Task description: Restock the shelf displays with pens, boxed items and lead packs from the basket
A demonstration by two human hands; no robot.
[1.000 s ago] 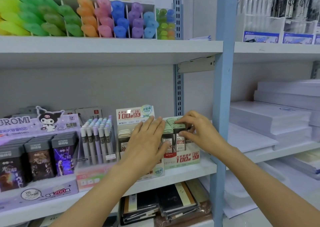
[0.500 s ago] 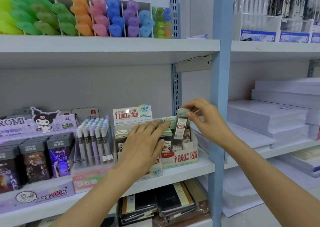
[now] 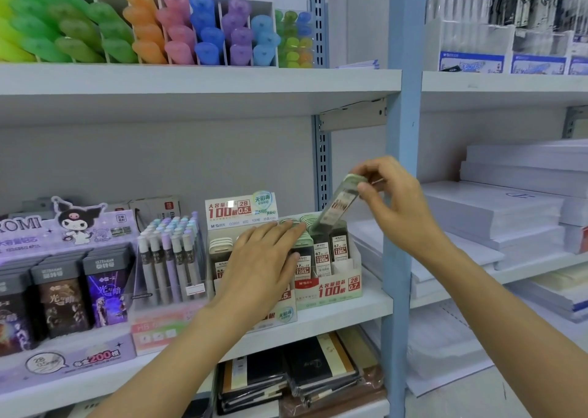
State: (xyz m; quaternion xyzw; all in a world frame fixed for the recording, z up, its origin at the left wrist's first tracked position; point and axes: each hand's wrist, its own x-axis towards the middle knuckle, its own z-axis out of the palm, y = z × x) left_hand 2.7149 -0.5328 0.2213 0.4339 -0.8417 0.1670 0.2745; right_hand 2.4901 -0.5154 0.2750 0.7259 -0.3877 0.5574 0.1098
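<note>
Up at eleven o'clock, on the upper shelf, coloured highlighters (image 3: pixel 143 32) sorted into slots. At nine o'clock, a purple display box (image 3: pixel 66 363) with a cartoon figure on its card, filled with dark flat packs. Just beside it toward three o'clock, a clear rack of pastel pencils (image 3: pixel 171 255) standing upright. Next along the middle shelf (image 3: pixel 366 303), the 0.5 lead box (image 3: pixel 241 212), with the left hand (image 3: pixel 264 268) laid flat over its rows, fingers straight and close together, pointing to one o'clock, tips resting on the green pack tops, gripping nothing. Down at six o'clock, one level lower, wrapped notebooks (image 3: pixel 302 373) lying in piles. Touching the first box on its three o'clock side, the 0.7 lead box (image 3: pixel 337 288), dark packs upright in rows inside. Over its back row, one lead pack (image 3: pixel 339 202), tilted, green cap up toward one o'clock, lower end down at seven o'clock among the back-row tops; whether touching them, cannot tell. Pinched near the cap between thumb and fingers of the right hand (image 3: pixel 397 204). Behind that hand, a blue post (image 3: pixel 401 131). Further to three o'clock, white paper stacks (image 3: pixel 509 214) on the neighbouring shelves.
</note>
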